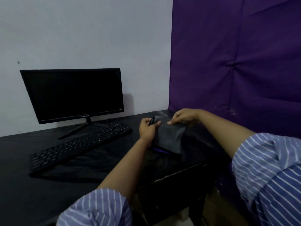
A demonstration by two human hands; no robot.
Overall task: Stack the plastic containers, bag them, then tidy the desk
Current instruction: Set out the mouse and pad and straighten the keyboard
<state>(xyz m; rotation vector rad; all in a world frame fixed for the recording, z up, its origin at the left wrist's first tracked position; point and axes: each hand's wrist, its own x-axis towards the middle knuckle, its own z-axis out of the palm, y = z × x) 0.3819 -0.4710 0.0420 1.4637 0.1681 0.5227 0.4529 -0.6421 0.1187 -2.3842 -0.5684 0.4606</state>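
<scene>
A grey pouch-like bag (171, 136) lies at the right end of the black desk (32, 185). My left hand (147, 129) grips its left top edge and also holds a dark pen (151, 121) between the fingers. My right hand (184, 117) pinches the bag's top right edge. Both hands hold the bag's mouth at the far side. A purple strip (160, 150) shows under the bag's near edge. No plastic containers are visible; whether any are inside the bag I cannot tell.
A black monitor (71, 95) stands at the back left against the white wall. A black keyboard (78, 145) lies slanted in front of it. A purple cloth (236, 62) hangs on the right. The desk's right edge (179, 174) drops off near my right arm.
</scene>
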